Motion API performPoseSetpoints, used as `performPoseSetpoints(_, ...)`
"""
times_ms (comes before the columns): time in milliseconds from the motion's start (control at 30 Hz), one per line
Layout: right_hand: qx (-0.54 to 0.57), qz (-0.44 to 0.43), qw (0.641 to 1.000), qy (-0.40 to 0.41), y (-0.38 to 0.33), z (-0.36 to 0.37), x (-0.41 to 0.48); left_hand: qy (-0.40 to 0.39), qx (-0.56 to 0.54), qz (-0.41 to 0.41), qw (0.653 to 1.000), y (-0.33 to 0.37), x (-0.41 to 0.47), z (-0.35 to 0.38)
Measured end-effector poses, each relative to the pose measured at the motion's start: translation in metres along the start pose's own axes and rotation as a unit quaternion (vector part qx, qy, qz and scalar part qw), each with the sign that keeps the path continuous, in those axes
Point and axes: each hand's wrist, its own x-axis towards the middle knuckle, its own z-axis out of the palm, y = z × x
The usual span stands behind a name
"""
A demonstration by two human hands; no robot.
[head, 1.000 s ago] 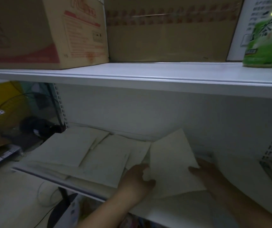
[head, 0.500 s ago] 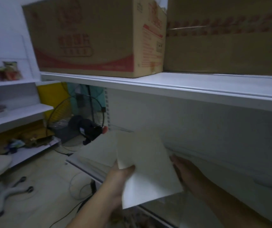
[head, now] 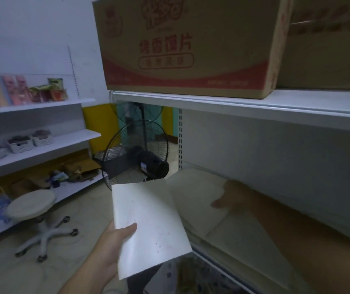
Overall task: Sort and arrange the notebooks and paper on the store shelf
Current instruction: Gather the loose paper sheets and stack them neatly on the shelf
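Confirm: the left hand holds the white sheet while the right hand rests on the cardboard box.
Wrong on the right hand: the head view shows it resting on the papers on the lower shelf. The left hand holds the white sheet.

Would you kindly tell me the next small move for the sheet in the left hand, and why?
Probably lay the sheet onto the papers on the shelf: the left hand grips it out past the shelf edge, while the right hand rests on them.

left hand [head: 110, 251] fingers tucked behind the white sheet [head: 148, 225], right hand [head: 231, 196] pretty murky in the shelf shadow, its fingers anyone's guess, cardboard box [head: 186, 45] chopped by the top edge, packets [head: 49, 92] way too blurry to read
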Motion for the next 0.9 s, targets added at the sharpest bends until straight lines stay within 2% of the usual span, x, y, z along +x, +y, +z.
performPoseSetpoints(67,0.115,0.012,0.991,-0.061,0.012,-0.013,-0.004,0.0,0.004,-0.006,1.0,0.005,0.009,-0.005)
performPoseSetpoints(133,0.244,0.007,0.964,-0.102,0.031,-0.02,-0.018,0.003,0.015,-0.013,1.0,0.011,0.018,-0.007)
performPoseSetpoints(200,0.377,-0.007,0.923,-0.075,0.054,-0.02,-0.032,-0.004,0.029,-0.024,0.999,0.016,0.026,-0.004)
performPoseSetpoints(300,0.543,-0.014,0.84,-0.019,0.07,-0.017,-0.061,-0.032,0.039,-0.025,0.998,0.022,0.034,0.012)
performPoseSetpoints(367,0.604,-0.029,0.797,-0.014,0.067,-0.016,-0.078,-0.066,0.023,0.0,0.998,0.023,0.037,0.035)
performPoseSetpoints(400,0.607,-0.046,0.793,-0.015,0.062,-0.014,-0.086,-0.089,0.018,0.011,0.996,0.021,0.037,0.051)
performPoseSetpoints(433,0.592,-0.06,0.804,-0.009,0.052,-0.013,-0.095,-0.114,0.015,0.017,0.993,0.019,0.034,0.069)
performPoseSetpoints(500,0.51,-0.089,0.856,0.006,0.034,-0.01,-0.108,-0.141,0.005,0.021,0.99,0.013,0.027,0.101)
performPoseSetpoints(567,0.474,-0.094,0.875,0.033,0.022,-0.003,-0.111,-0.168,-0.018,-0.01,0.985,0.005,0.024,0.121)
performPoseSetpoints(633,0.465,-0.042,0.878,0.108,0.028,0.003,-0.108,-0.156,-0.041,-0.032,0.986,-0.001,0.025,0.124)
performPoseSetpoints(667,0.414,-0.008,0.897,0.153,0.04,0.008,-0.104,-0.15,-0.047,-0.04,0.987,-0.002,0.027,0.121)
performPoseSetpoints(700,0.316,0.023,0.934,0.162,0.053,0.012,-0.102,-0.15,-0.053,-0.05,0.986,-0.003,0.03,0.117)
performPoseSetpoints(733,0.2,0.056,0.97,0.127,0.068,0.018,-0.101,-0.151,-0.055,-0.059,0.985,-0.003,0.031,0.114)
performPoseSetpoints(767,0.097,0.081,0.989,0.078,0.078,0.025,-0.102,-0.152,-0.055,-0.064,0.985,-0.004,0.032,0.111)
performPoseSetpoints(833,-0.009,0.096,0.995,0.037,0.088,0.029,-0.105,-0.16,-0.045,-0.059,0.984,-0.005,0.033,0.107)
performPoseSetpoints(900,-0.043,0.095,0.993,0.054,0.087,0.022,-0.105,-0.156,-0.019,-0.047,0.986,-0.007,0.034,0.102)
